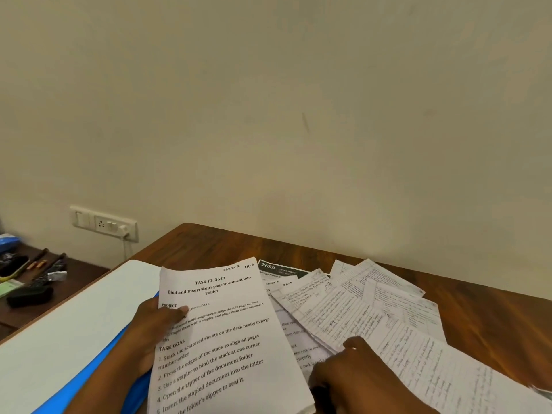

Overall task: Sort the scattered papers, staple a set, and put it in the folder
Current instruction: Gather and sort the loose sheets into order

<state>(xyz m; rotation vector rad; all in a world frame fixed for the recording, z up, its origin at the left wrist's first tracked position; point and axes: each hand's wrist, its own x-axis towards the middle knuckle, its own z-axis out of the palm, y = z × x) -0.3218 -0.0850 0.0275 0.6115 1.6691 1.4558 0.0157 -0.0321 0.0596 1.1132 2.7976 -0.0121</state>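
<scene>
Bare forearms; seemingly no sleeves, rings.

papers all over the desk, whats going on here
A person is sorting papers at a brown wooden desk. The left hand grips a white printed instruction sheet, thumb on its face, above a blue folder. The right hand rests on the scattered handwritten pages, which still lie fanned and unstacked. No stapler is identifiable.

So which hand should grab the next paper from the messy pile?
The right hand, probably. It already rests on the scattered papers and holds nothing, while the left hand is busy gripping the printed sheet over the folder.
</scene>
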